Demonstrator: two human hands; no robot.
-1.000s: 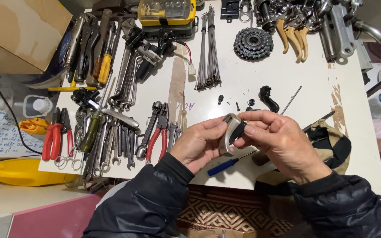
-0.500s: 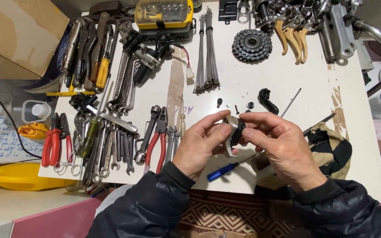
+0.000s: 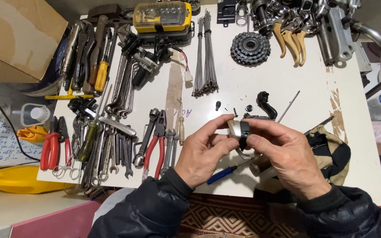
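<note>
Both hands meet over the front middle of a white tabletop [image 3: 287, 79]. My left hand [image 3: 203, 152] and my right hand [image 3: 287, 156] pinch one small part together: a silver and black bicycle shifter piece [image 3: 239, 131], held between thumbs and forefingers. Its lower half is hidden by my fingers. A blue-handled screwdriver [image 3: 222, 173] lies on the table just under my left wrist. Beyond the hands rest a black curved lever [image 3: 266, 103], some tiny screws [image 3: 218, 105] and a thin metal rod [image 3: 288, 106].
Pliers with red handles [image 3: 153, 152], spanners and screwdrivers cover the table's left half. A yellow bit case [image 3: 162, 16], a bundle of spokes [image 3: 204, 57], a cassette sprocket [image 3: 250, 47] and brake levers [image 3: 289, 37] lie at the back. A dirty rag [image 3: 331, 150] sits right; a cardboard box [image 3: 16, 35] stands far left.
The hands have turned the small part between the fingers; its silver face now shows toward the camera. They stay in the same place above the table.
</note>
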